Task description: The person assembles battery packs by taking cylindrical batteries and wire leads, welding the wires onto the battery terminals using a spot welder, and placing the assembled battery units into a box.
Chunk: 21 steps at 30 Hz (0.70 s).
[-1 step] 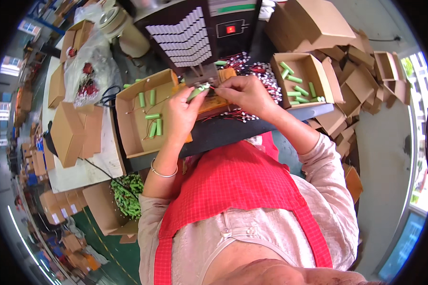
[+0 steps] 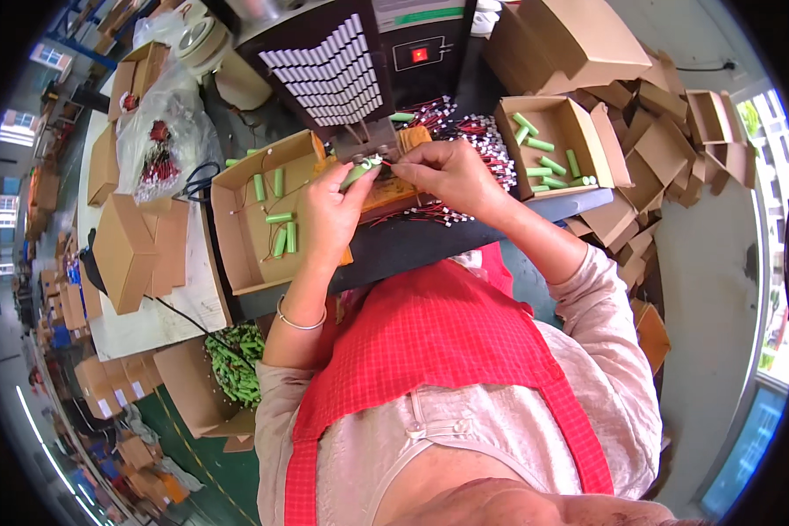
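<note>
My left hand (image 2: 331,215) is closed round a green cylindrical battery cell (image 2: 357,174), tilted, its end by two metal pins of a black machine (image 2: 368,131). My right hand (image 2: 451,175) pinches a thin red wire (image 2: 387,162) at the end of the cell. Both hands are close together over an orange-brown block (image 2: 386,195) below the pins. Behind and beside my right hand lies a heap of red and black wire leads (image 2: 486,140) with white connectors. The exact contact between wire and cell is too small to make out.
Left of my hands stands a cardboard tray (image 2: 237,237) with several wired green cells; right, a cardboard box (image 2: 543,114) with more cells. A lit red switch (image 2: 420,54) is on the machine. A box of green cells (image 2: 237,368) sits lower left. Flattened cartons (image 2: 657,131) pile up at right.
The whole view has shifted very slightly. Both hands keep the same hold and place at the machine.
</note>
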Each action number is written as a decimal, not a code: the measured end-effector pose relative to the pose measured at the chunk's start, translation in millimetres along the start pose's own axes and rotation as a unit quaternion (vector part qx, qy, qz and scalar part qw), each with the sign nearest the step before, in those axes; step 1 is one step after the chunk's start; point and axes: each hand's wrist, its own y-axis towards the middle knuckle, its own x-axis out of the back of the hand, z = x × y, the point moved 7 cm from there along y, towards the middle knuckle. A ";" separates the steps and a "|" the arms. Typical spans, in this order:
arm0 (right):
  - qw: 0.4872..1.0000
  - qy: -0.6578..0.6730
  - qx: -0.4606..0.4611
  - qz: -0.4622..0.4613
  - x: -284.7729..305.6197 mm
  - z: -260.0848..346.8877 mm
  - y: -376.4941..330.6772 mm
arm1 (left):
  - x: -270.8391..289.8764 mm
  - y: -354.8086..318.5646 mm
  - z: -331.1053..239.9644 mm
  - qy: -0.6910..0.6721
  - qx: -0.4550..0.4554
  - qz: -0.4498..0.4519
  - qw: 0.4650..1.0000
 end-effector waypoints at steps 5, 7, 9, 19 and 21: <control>0.999 0.036 -0.010 -0.035 35.1 -4.0 -4.0 | 17.9 4.1 11.4 -0.097 0.065 0.013 0.993; 0.992 -0.017 -0.009 -0.121 72.2 -17.8 -9.9 | 46.5 4.7 19.6 -0.132 0.082 -0.032 0.987; 0.980 -0.163 0.023 -0.109 94.4 -21.4 -18.7 | 80.1 3.3 36.7 -0.070 0.103 -0.059 0.991; 0.919 -0.392 -0.025 0.021 58.0 -45.0 -49.3 | 102.3 -13.3 37.2 0.081 0.079 -0.055 0.992; 0.920 -0.389 -0.029 0.020 61.7 -44.5 -47.1 | 92.3 -14.3 36.1 0.014 0.069 -0.035 0.997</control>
